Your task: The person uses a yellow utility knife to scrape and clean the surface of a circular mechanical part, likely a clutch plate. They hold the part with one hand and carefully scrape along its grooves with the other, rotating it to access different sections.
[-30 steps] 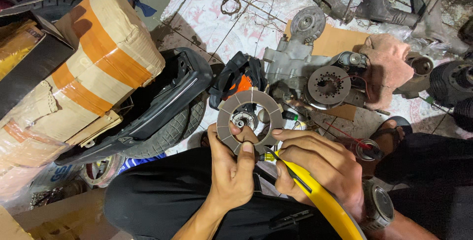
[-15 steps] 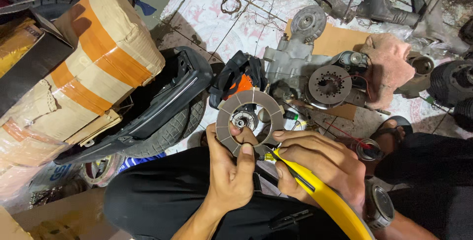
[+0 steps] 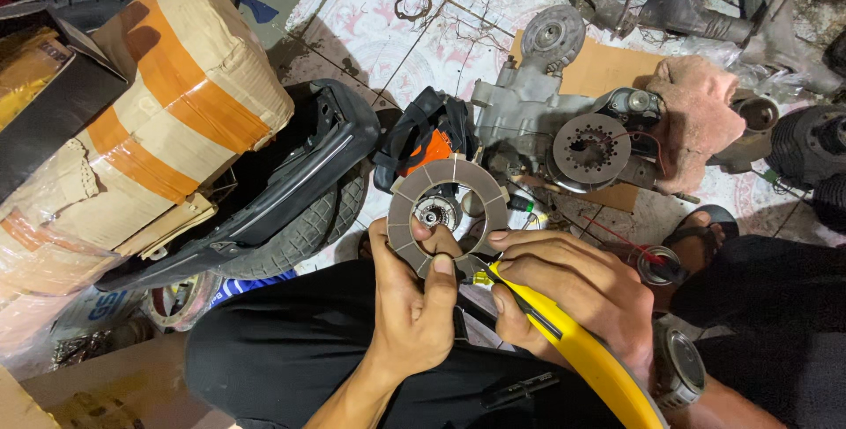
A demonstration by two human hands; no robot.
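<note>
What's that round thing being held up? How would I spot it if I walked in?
Start at the big taped cardboard box, then look right to the person's knees. There the left hand holds a flat grey ring of segmented pads around a metal hub. Unlike the perforated metal disc behind, it is open in the middle.

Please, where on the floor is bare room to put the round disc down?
Bare tiles lie between the taped box, the wire ring and the engine. Crowded: around the engine, rag and tyre. The left hand holds the disc.
</note>
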